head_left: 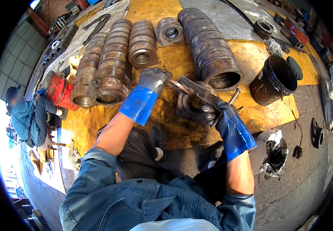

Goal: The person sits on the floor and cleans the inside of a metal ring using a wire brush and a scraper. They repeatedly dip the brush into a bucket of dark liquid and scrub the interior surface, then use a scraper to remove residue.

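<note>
My left hand, in a blue glove with a greyed, worn front, is closed at the near-left end of a flat, greasy metal bar. The bar slants down to the right above a dark metal ring. My right hand, in a blue glove with fingers blackened by grease, is closed at the bar's other end. A thin metal rod with a knobbed end sticks up beside my right hand. Its lower part is hidden, so I cannot tell whether the hand holds it. The right fingers also hide part of the ring.
Rows of rusty metal rings and a bigger row lie ahead on yellow sheeting. A grease-smeared bucket stands right; red buckets stand left. Another person sits at far left. A torn white container holds black grease.
</note>
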A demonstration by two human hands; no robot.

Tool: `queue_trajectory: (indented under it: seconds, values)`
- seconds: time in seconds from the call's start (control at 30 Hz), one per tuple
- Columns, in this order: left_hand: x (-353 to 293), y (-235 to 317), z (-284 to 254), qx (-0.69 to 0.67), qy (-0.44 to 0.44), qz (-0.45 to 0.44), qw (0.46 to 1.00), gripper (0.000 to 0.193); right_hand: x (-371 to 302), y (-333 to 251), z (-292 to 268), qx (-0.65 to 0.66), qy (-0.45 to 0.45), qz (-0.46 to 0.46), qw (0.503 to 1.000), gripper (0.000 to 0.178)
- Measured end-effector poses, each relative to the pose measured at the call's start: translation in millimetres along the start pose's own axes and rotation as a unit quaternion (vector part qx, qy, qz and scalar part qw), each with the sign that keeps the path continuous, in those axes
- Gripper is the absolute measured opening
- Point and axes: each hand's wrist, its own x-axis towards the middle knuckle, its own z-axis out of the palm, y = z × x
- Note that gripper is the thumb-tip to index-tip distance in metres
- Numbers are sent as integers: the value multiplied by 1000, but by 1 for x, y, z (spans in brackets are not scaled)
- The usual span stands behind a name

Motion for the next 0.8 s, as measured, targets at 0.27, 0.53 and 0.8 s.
queue_trajectory:
  seconds: [0.27, 0.53, 0.8]
  values:
    - [3, 5, 21, 22, -73, -1, 997, 27, -6, -8, 0, 27, -30, 56, 998, 28]
    - [3, -49, 80, -289, 7, -181, 940, 21, -15, -17, 7, 19, 17, -8, 1000, 33]
    - [14, -36, 49, -728, 5, -285, 623, 16, -7, -7, -15, -6, 48, -82, 995, 35]
